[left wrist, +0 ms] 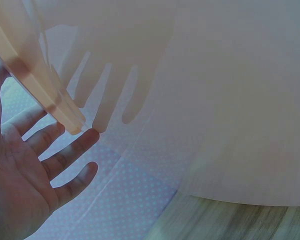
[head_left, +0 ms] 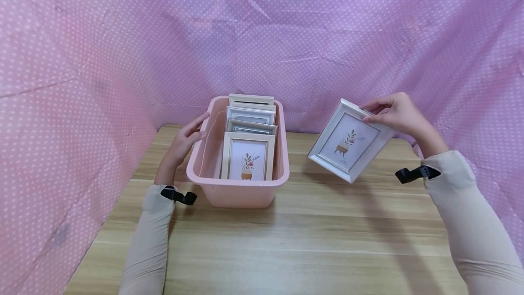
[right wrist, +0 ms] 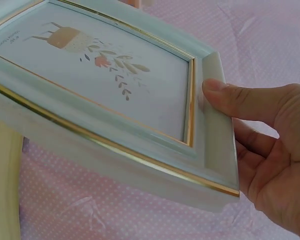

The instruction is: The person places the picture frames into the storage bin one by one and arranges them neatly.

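Frames stand on edge in a pink plastic bin (head_left: 204, 149), packed one behind another like files, faces toward the person; at least five picture frames in a row (head_left: 249, 142), the front one a pale wood frame (head_left: 247, 158) showing a potted-plant print. Upright stacking likely keeps each face off its neighbour and lets one be lifted out by its top edge. Bin sits on a wooden table (head_left: 327, 240), left of centre, close to the pink dotted backdrop (head_left: 82, 58). Left hand (head_left: 186, 140) rests against the bin's left wall near the rim, fingers extended and relaxed, not curled around anything; left wrist view shows the straight fingers (left wrist: 65, 150) laid by the translucent wall with their shadow cast through it. Reads as a steadying hold, so the light bin does not slide. Right hand (head_left: 395, 113) holds a white frame with gold inner trim (head_left: 348, 144) in the air, well to the right of the bin and clear of the tabletop. Grip is at the frame's upper right corner: thumb (right wrist: 230, 97) pressed on the front moulding, other fingers curled behind the back. Holding by the moulding keeps fingertips off the glazed print. Frame is tilted, lower corner angled toward the table, face turned up to the person. Black wrist straps (head_left: 413, 174) sit over beige sleeves on both arms.
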### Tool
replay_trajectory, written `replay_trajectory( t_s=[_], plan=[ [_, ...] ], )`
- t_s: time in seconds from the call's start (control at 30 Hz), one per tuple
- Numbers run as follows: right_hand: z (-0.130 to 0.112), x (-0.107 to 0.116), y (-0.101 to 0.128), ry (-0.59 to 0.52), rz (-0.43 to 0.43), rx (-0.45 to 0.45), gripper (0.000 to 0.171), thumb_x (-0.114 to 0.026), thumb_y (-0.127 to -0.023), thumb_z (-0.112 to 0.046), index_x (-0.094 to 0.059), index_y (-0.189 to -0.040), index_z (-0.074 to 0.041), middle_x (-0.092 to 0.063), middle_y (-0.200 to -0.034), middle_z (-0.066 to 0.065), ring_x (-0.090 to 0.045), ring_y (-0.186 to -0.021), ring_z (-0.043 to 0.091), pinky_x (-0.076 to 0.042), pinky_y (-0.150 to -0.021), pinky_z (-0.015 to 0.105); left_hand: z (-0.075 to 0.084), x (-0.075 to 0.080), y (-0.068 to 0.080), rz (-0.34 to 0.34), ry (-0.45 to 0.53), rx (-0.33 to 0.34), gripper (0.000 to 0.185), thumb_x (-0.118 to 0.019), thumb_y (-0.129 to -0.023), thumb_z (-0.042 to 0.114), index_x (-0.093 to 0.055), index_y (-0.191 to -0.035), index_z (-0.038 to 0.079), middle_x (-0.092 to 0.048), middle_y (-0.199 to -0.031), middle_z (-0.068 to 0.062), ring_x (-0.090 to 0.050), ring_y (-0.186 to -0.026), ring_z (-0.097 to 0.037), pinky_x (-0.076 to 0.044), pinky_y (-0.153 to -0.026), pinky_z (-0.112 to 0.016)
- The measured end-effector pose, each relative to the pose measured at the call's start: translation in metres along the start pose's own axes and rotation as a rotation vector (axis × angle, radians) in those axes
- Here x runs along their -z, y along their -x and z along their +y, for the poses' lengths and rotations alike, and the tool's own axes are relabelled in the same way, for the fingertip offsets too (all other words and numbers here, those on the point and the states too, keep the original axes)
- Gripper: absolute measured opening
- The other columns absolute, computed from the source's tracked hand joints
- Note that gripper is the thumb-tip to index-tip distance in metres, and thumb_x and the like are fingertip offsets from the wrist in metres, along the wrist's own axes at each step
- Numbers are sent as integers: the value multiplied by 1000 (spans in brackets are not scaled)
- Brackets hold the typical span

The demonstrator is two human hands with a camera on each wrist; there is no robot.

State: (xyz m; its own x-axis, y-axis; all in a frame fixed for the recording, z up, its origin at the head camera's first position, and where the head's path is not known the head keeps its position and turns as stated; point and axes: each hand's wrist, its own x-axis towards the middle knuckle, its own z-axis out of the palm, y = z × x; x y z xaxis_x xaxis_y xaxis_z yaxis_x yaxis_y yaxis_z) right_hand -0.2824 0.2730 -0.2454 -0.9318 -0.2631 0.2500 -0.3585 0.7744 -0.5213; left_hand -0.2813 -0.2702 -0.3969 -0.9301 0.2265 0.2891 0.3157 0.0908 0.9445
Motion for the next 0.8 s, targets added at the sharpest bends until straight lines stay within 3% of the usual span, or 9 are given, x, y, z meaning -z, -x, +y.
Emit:
replay_trajectory(
  t_s=[0.17,0.3,0.8],
  plan=[
    [-9,4,-2,-45,43,-1,36,-81,-73,-17,-71,-105,-5,-72,-81,-4,-65,-66,6,-52,-57,19,14,-4,4,-6,-18,0,52,-47,-97,10,-32,-146,6,-28,-153,-11,-40,-129,-25,-44,-89,-15],
    [-16,4,-5,-67,74,9,36,-81,-72,-15,-71,-104,-3,-71,-79,-8,-64,-67,5,-51,-57,17,23,-7,8,-1,-38,12,52,-47,-97,11,-32,-146,5,-28,-153,-12,-39,-130,-27,-44,-88,-14],
    [-41,13,-26,-110,116,86,35,-81,-70,-5,-70,-102,2,-70,-75,-14,-62,-65,-2,-47,-56,12,23,-7,8,-8,-29,16,52,-47,-97,11,-31,-146,5,-27,-154,-11,-35,-134,-29,-43,-89,-14]
  ],
)
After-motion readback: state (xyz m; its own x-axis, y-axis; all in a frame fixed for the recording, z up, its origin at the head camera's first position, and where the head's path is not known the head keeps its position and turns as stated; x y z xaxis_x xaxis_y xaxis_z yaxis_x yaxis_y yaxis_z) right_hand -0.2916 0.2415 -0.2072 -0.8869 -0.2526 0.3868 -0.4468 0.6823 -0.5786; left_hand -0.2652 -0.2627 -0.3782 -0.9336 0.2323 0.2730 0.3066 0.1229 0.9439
